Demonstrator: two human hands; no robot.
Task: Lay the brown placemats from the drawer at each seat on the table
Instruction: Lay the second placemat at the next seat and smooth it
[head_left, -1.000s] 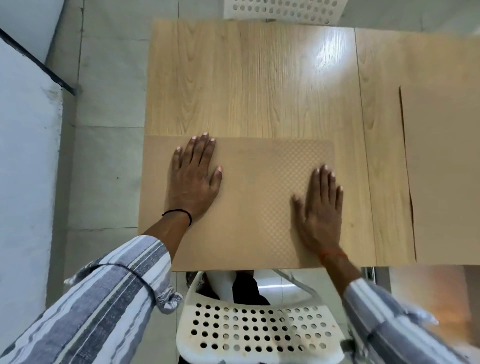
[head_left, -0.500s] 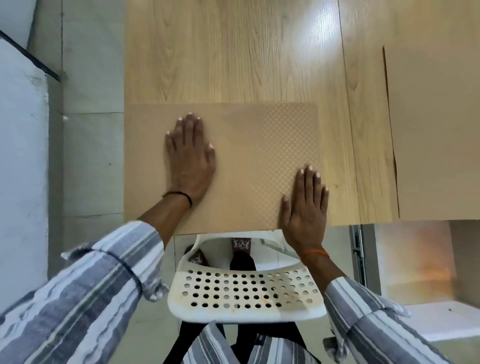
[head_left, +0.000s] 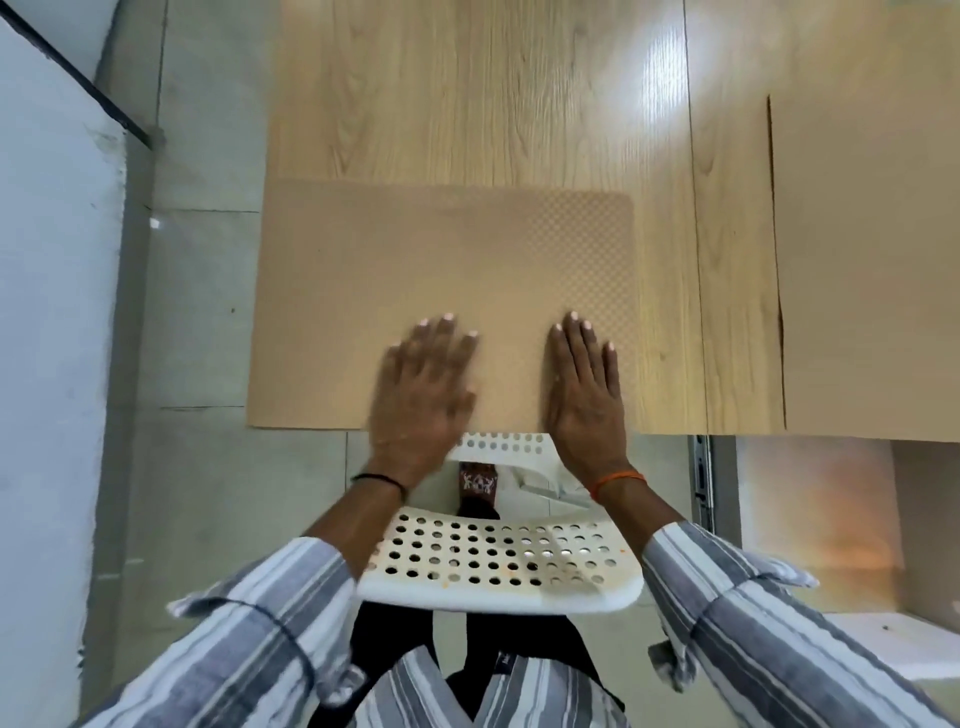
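Brown, the flat rectangular placemat lies at the near left corner of the pale wooden table, overhanging its left edge. Left hand and right hand, fingers straight, lie over its near edge above the white perforated chair; bare wood stretches beyond.

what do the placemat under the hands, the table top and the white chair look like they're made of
Placemat: likely thin flexible plastic or vinyl, matte tan, with a fine embossed checker texture showing on its right part.
Table top: looks like light wood-grain laminate or veneer, semi-gloss; grain lines and a bright glare patch show.
White chair: probably moulded plastic, a smooth white shell punched with round holes, with some orange staining.
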